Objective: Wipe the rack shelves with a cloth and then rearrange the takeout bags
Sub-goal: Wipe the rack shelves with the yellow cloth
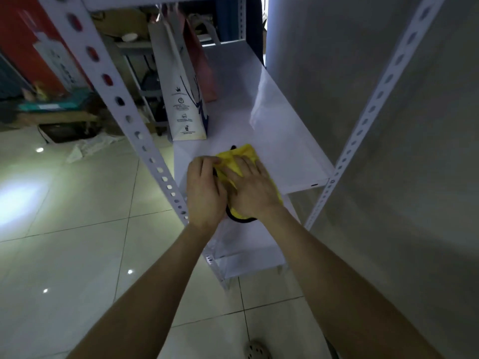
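Head view: both hands sit on a yellow cloth (pixel 242 154) lying near the front end of the white rack shelf (pixel 280 141). Left hand (pixel 204 187) curls its fingers around the cloth's left edge, while right hand (pixel 252 187) presses flat on it, fingers straight. Farther back along the shelf's left side, a white paper takeout bag (pixel 181 104) stands upright with a pink bag (pixel 204 71) just behind it.

Dim storeroom, seen from above. Glossy pale floor tiles (pixel 77 255) with dark grout lines carried a bright, blurred glare patch (pixel 20 198) at the left edge and small points of reflected light. A plain grey wall (pixel 388 125) filled the right side, just behind a white slotted-steel rack (pixel 285 141). At far left stood a red-orange carton (pixel 28 47), with crumpled white paper (pixel 88 149) lying on the tiles nearby.
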